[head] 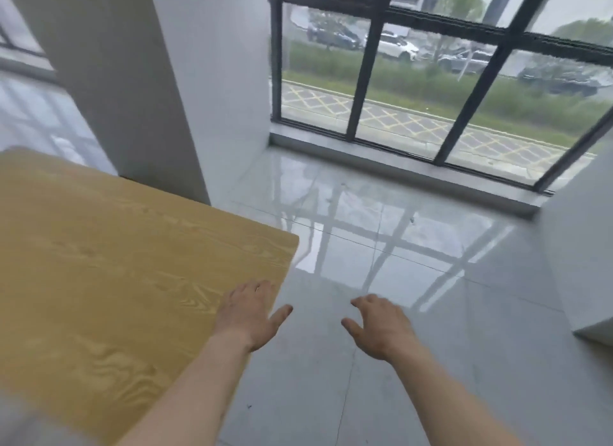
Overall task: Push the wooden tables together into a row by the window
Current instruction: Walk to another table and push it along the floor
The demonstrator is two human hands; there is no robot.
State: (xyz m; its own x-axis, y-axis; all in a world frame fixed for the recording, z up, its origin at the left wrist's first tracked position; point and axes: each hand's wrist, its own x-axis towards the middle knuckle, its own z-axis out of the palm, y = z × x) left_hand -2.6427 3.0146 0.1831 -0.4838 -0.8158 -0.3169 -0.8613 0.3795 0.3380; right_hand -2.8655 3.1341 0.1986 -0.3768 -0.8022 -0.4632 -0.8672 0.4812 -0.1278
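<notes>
One wooden table (pixel 99 263) with a light grained top fills the lower left of the head view; its rounded corner points toward the window. My left hand (pixel 248 316) is over the table's right edge near that corner, fingers spread, palm down, thumb past the edge. Whether it touches the top I cannot tell. My right hand (pixel 381 326) hovers open over the bare floor to the right of the table, holding nothing. The window (pixel 414 80) with dark frames runs across the far side. No other table is in view.
A white pillar (pixel 149 80) stands just beyond the table's far edge, left of the window. Glossy grey floor tiles (pixel 381 246) stretch from the table to the window sill. A white wall or block (pixel 583 263) closes off the right side.
</notes>
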